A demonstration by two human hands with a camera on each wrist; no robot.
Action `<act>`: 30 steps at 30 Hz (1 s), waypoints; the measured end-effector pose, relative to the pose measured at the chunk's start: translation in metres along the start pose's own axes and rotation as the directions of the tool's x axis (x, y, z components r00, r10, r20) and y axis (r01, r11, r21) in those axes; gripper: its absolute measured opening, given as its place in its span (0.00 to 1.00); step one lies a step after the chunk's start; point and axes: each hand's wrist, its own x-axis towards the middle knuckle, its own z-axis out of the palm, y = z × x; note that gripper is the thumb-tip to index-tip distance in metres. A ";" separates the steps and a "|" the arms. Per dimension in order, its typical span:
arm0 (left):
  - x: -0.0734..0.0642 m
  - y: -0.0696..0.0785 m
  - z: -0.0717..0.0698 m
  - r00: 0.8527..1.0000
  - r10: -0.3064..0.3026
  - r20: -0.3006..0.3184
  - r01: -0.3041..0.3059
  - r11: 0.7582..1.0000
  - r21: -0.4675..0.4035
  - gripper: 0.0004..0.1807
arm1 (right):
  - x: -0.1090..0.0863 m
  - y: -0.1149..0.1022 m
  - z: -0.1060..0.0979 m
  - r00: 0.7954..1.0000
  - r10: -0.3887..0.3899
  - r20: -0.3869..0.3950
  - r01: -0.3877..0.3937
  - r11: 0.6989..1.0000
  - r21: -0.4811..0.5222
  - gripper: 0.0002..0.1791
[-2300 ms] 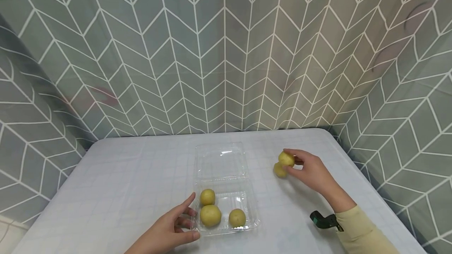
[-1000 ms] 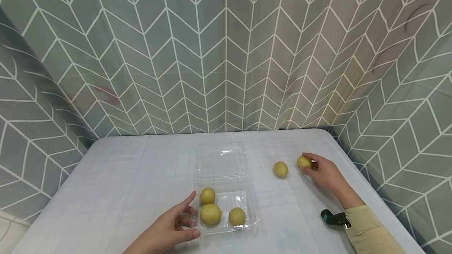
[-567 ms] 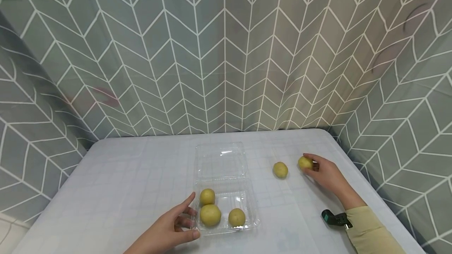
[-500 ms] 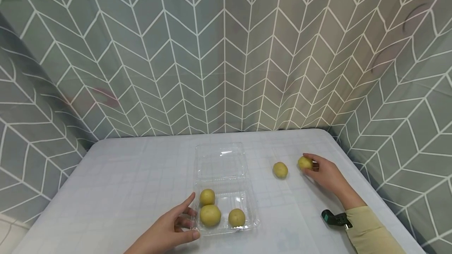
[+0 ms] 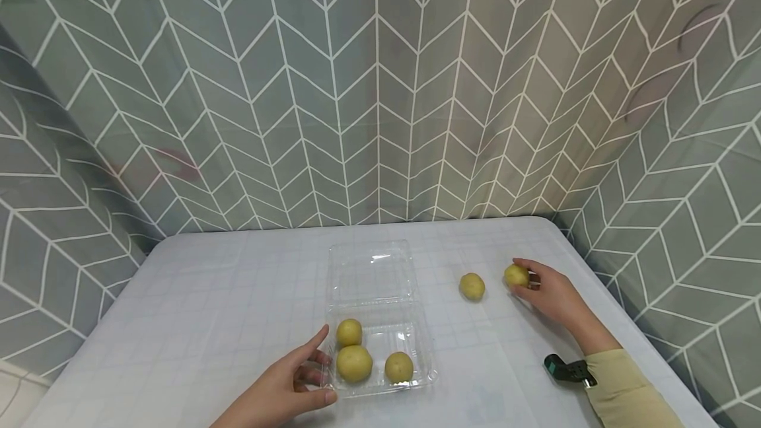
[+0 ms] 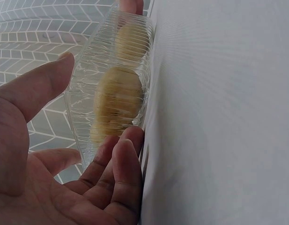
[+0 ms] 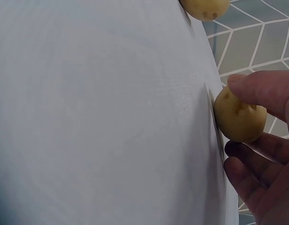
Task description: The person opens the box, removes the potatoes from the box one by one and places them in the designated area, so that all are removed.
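Note:
In the head view my left hand (image 5: 288, 378) touches the left side of an open clear plastic clamshell box (image 5: 419, 355), fingers spread and loosely bent. The left wrist view puts the thumb and index fingertips at the box's rim, the lower fingers against its ribbed wall. Three yellow potatoes lie inside: a small one (image 5: 349, 332), a larger one (image 5: 354, 363) touching it, and another (image 5: 399, 367) to the right. My right hand (image 5: 549, 292) holds a potato (image 7: 240, 115) between thumb and fingers at the tabletop. Left of it a loose potato (image 5: 472, 286) lies apart.
The box's lid (image 5: 371, 273) lies folded back on the white-covered table (image 5: 238, 296). A grey patterned curtain (image 5: 357, 117) rises behind the table and along its sides. A black camera mount (image 5: 567, 370) hangs at the right wrist.
My right hand has moved the potato it holds rightward, from against the loose potato to a spot apart from it, then a little farther right. The left hand and box stay put.

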 end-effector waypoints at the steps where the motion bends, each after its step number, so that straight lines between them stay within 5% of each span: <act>1: 0.000 0.000 0.000 1.000 0.000 0.000 0.000 1.000 -0.001 0.51 | 0.000 0.000 0.000 1.000 0.002 0.001 -0.002 1.000 0.000 0.32; 16: 0.000 -0.003 -0.001 1.000 0.000 -0.002 0.000 1.000 -0.004 0.51 | 0.001 -0.004 -0.005 1.000 0.004 0.013 -0.004 1.000 -0.020 0.34; 30: 0.000 0.000 0.000 1.000 -0.024 -0.009 0.024 1.000 -0.003 0.51 | -0.003 -0.025 -0.017 0.994 -0.080 -0.075 0.073 0.993 -0.094 0.38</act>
